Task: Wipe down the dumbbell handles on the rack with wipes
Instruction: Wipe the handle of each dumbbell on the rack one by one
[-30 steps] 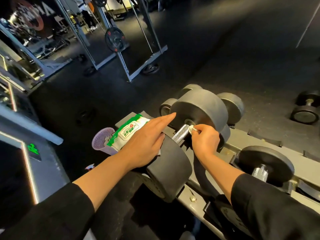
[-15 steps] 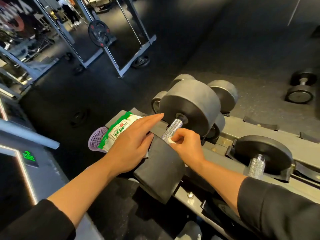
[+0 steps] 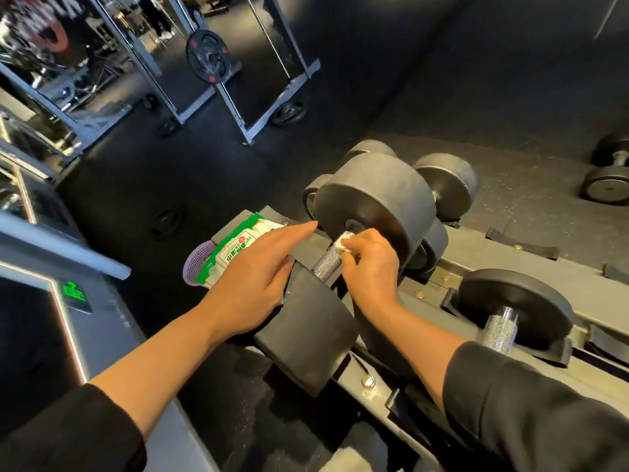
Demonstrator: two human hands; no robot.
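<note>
A large black dumbbell (image 3: 377, 195) lies on the grey rack (image 3: 531, 264), its knurled silver handle (image 3: 327, 264) showing between the two heads. My right hand (image 3: 371, 267) pinches a white wipe (image 3: 342, 241) against the far end of that handle, beside the upper head. My left hand (image 3: 252, 281) rests flat with straight fingers on the near head (image 3: 306, 332) and over a green-and-white wipes pack (image 3: 235, 248). A smaller dumbbell (image 3: 517, 308) with a silver handle sits to the right on the rack.
A purple perforated cup (image 3: 199, 264) lies beside the wipes pack. More dumbbells (image 3: 446, 185) sit behind the big one and on the floor at far right (image 3: 606, 185). A squat frame with weight plates (image 3: 207, 56) stands at the back left. A lit machine edge (image 3: 68, 321) runs along the left.
My right hand has slid the wipe up the handle from its near end to the far end by the upper head. My left hand stays where it was.
</note>
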